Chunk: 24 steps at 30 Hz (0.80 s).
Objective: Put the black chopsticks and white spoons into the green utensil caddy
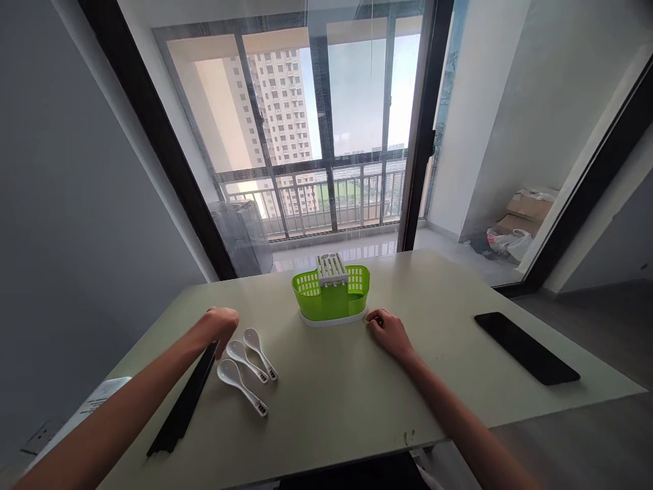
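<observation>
A green plastic cutlery holder (331,296) with a white insert and white base stands at the far middle of the pale table (357,388). My right hand (388,331) rests on the table, fingers curled, fingertips at the holder's base on its right side. My left hand (220,325) is curled over the far ends of a bundle of black chopsticks (183,403) lying at the left. Three white ceramic spoons (247,367) lie side by side just right of that hand.
A black phone (525,355) lies face down at the table's right. A white paper (86,408) hangs at the left edge. Beyond the table are a glass balcony door, railing, and cardboard boxes (525,211) on the floor.
</observation>
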Each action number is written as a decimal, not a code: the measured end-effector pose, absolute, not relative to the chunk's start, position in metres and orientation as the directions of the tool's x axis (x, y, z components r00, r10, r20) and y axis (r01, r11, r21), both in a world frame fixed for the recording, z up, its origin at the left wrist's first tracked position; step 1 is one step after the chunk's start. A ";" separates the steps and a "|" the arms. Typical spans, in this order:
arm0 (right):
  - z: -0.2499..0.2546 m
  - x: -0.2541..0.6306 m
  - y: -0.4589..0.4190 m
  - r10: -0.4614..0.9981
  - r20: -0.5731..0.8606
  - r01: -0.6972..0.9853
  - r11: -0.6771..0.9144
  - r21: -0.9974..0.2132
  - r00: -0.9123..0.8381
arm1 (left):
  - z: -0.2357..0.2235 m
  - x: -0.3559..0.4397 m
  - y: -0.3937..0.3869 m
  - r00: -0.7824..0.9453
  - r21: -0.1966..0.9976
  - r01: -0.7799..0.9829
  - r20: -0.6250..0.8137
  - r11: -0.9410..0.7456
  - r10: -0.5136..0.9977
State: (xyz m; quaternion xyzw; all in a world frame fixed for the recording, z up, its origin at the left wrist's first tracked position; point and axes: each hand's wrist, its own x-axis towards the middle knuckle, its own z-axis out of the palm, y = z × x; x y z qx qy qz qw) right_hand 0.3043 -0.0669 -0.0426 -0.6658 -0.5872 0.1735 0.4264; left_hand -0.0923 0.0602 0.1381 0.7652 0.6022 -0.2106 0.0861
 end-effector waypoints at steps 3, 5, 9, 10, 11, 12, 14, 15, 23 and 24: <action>-0.042 0.305 -0.067 0.931 0.267 0.631 0.055 -0.774 0.247 | 0.166 -0.089 0.049 0.153 -0.266 0.934 -0.304 -0.238 0.940; -0.042 0.305 -0.067 0.931 0.270 0.629 0.059 -0.775 0.245 | 0.175 -0.085 0.031 0.202 -0.291 0.921 -0.210 -0.258 0.957; -0.042 0.305 -0.067 0.931 0.272 0.631 0.060 -0.774 0.245 | 0.150 -0.068 -0.023 0.393 -0.198 0.901 -0.003 -0.386 0.919; -0.042 0.305 -0.067 0.931 0.272 0.631 0.060 -0.774 0.245 | 0.136 -0.063 -0.037 0.389 -0.176 0.907 0.003 -0.383 0.921; -0.042 0.305 -0.067 0.931 0.271 0.631 0.059 -0.774 0.245 | 0.120 -0.059 -0.050 0.355 -0.160 0.923 0.003 -0.350 0.935; -0.042 0.305 -0.067 0.931 0.270 0.631 0.057 -0.774 0.247 | 0.104 -0.056 -0.062 0.320 -0.143 0.938 0.006 -0.316 0.947; -0.043 0.305 -0.066 0.930 0.268 0.632 0.053 -0.773 0.250 | 0.071 -0.051 -0.080 0.336 -0.109 0.938 0.044 -0.330 0.941; -0.043 0.305 -0.066 0.930 0.267 0.632 0.051 -0.773 0.251 | 0.056 -0.051 -0.087 0.348 -0.106 0.935 0.072 -0.340 0.935; -0.039 0.304 -0.069 0.928 0.272 0.639 0.050 -0.768 0.254 | -0.008 -0.091 -0.103 0.356 0.025 0.929 0.211 -0.369 0.910; -0.039 0.304 -0.069 0.928 0.274 0.639 0.052 -0.768 0.254 | -0.008 -0.099 -0.104 0.378 0.039 0.917 0.232 -0.397 0.896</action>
